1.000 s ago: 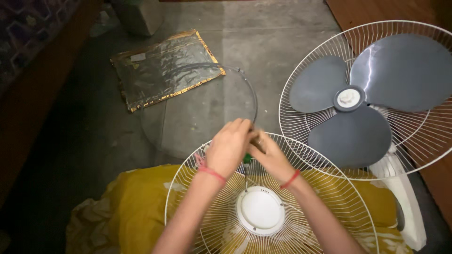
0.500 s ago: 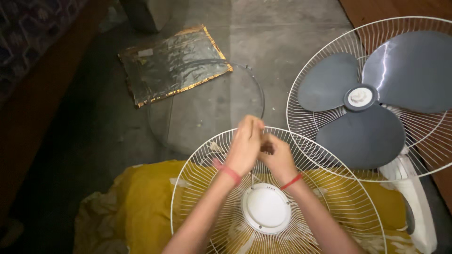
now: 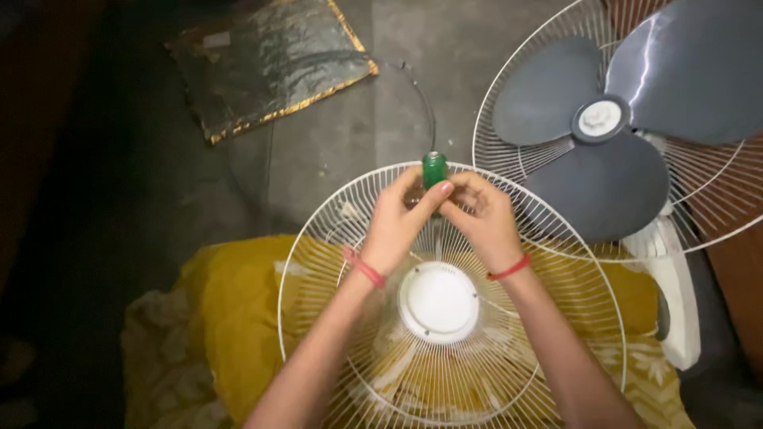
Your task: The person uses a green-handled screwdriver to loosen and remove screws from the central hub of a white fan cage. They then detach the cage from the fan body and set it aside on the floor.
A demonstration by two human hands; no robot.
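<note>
A green screwdriver handle [image 3: 434, 169] — small, cylindrical, with a pale end cap — stands upright at the far rim of the white wire fan guard [image 3: 334, 238]. The left hand [image 3: 401, 222] pinches it (fingers closed); the right hand [image 3: 481, 218] curls beside it, its grip unclear. Half a second ago the handle was hidden between both hands.

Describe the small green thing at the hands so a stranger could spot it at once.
Find the round white wire fan guard lying over yellow cloth. At its far rim the left hand and right hand meet. Rising between their fingers is a small green handle with a pale end, the only green thing there.
</note>
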